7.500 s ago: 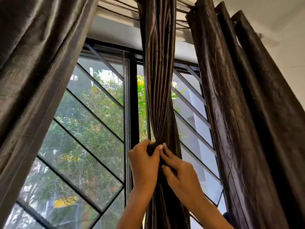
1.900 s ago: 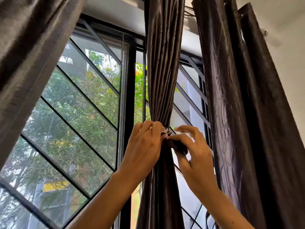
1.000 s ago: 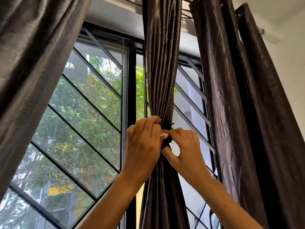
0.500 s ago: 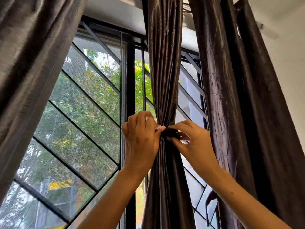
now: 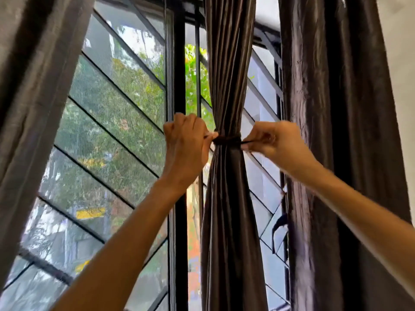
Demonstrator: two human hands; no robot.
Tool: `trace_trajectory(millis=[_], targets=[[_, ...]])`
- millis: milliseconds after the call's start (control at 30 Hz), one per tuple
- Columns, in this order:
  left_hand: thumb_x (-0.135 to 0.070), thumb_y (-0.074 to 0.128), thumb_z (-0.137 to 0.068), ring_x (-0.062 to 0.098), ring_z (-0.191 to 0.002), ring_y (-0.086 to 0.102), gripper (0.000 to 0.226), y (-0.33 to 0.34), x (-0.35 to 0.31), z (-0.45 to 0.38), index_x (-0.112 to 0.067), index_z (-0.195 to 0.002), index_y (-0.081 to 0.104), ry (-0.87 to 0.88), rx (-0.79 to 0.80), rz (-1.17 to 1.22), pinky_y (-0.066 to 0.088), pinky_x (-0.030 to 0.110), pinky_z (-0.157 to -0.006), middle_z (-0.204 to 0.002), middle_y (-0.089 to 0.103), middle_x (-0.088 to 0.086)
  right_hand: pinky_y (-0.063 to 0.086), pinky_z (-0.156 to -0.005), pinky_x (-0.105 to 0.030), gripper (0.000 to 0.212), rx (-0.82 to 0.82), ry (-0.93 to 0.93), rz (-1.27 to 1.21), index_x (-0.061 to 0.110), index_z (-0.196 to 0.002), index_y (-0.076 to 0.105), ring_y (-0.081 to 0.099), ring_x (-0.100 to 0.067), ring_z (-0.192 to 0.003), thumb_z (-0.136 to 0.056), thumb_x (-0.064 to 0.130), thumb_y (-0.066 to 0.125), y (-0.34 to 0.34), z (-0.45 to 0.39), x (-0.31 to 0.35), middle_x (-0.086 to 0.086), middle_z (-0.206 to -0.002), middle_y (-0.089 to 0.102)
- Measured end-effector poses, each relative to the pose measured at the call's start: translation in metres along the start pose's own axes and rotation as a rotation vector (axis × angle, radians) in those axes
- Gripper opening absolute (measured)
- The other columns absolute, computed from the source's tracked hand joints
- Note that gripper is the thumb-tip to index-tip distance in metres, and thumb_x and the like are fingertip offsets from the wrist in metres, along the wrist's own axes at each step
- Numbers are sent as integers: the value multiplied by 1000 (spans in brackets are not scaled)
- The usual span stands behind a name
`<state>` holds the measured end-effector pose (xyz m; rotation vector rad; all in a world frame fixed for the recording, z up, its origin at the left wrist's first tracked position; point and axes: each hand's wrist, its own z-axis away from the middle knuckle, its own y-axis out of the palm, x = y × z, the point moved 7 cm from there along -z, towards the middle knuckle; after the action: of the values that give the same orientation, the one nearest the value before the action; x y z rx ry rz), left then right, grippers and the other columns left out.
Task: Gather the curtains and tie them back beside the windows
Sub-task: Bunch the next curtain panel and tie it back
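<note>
A dark brown satin curtain (image 5: pixel 229 70) hangs in the middle of the window, bunched into a narrow waist. A thin dark tie (image 5: pixel 226 140) wraps around that waist. My left hand (image 5: pixel 186 147) pinches the tie's left end just beside the curtain. My right hand (image 5: pixel 276 142) pinches the right end, held out a little to the right. Both ends look stretched sideways.
A wider dark curtain (image 5: pixel 332 153) hangs loose at the right, next to the wall. A grey curtain (image 5: pixel 29 108) covers the left edge. Behind is a black window frame (image 5: pixel 179 86) with slanted bars and trees outside.
My hands have moved apart, from touching at the curtain's waist to either side of it. The tie now shows as a tight band around the bunched curtain.
</note>
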<state>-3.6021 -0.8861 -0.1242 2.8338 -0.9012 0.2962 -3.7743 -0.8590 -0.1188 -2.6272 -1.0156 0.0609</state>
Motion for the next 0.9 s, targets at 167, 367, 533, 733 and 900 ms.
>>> trace_trajectory(millis=[167,367,533,733,900], targets=[[-29,55,-86,21,-82,36,23,-5,-10,1,-9,-75,54,59,-30,-10,22,34,-70,-78,53,8,56,-79,-44,25,68,134,-154,-5,-79,68,71,-22,-70,-68,14,80,-15,6,-18,-12,-72,71],[-31,52,-87,23,-81,41,22,-1,-10,3,-13,-76,54,44,-26,-37,25,35,-70,-78,53,5,55,-79,-47,13,46,205,-165,5,-77,68,69,-28,-73,-72,10,80,-10,11,-30,-13,-74,70],[-27,53,-88,28,-78,50,19,-3,-10,3,-12,-77,55,42,-6,-9,27,34,-71,-78,53,5,55,-76,-37,12,-29,248,-125,8,-79,71,67,-16,-69,-72,9,80,0,16,-28,-9,-75,71],[-6,66,-75,23,-99,47,30,-12,-15,-8,-14,-103,60,-50,4,160,33,33,-79,-100,61,3,48,-80,-9,25,-91,238,3,16,-95,69,66,-3,-85,-78,-2,70,-1,19,-17,4,-91,71],[-1,62,-79,21,-99,46,27,-3,-49,-18,-9,-105,62,-49,8,395,31,28,-81,-101,62,4,51,-75,-13,17,-281,339,2,11,-88,72,66,-5,-76,-82,-3,65,-27,24,-30,0,-85,73]])
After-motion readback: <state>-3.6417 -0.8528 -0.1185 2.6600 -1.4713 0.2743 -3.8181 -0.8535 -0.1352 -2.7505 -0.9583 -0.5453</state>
